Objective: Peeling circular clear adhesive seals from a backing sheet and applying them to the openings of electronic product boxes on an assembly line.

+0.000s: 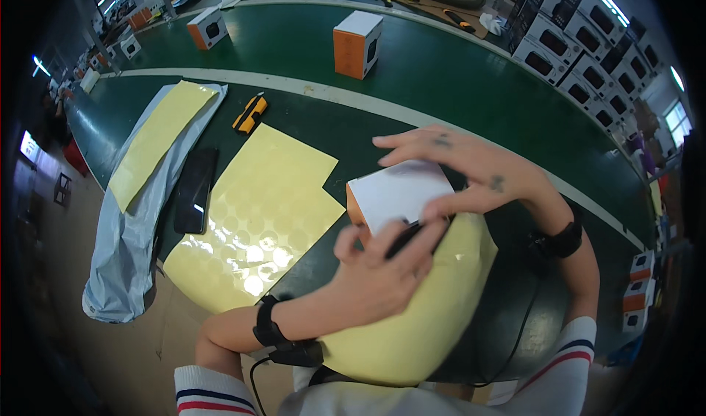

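A small white and orange box (401,192) stands on the green table in front of me, its white face up. My left hand (382,273) is bent around the near end of the box, thumb by the orange side and fingers by the dark-printed side. Over the far end arches my right hand (471,167), fingers stretched out and apart, its thumb close to my left fingertips. Under my left forearm a yellow sheet (434,328) curves down over the near table edge. Another yellow sheet with round clear stickers (254,217) lies to the left.
Left of the sticker sheet are a black phone (196,192), a yellow utility knife (250,113) and a grey plastic bag (125,262) under a yellow strip (162,140). Another orange and white box (358,45) stands beyond the pale rail. Stacked boxes (588,56) rise at the far right.
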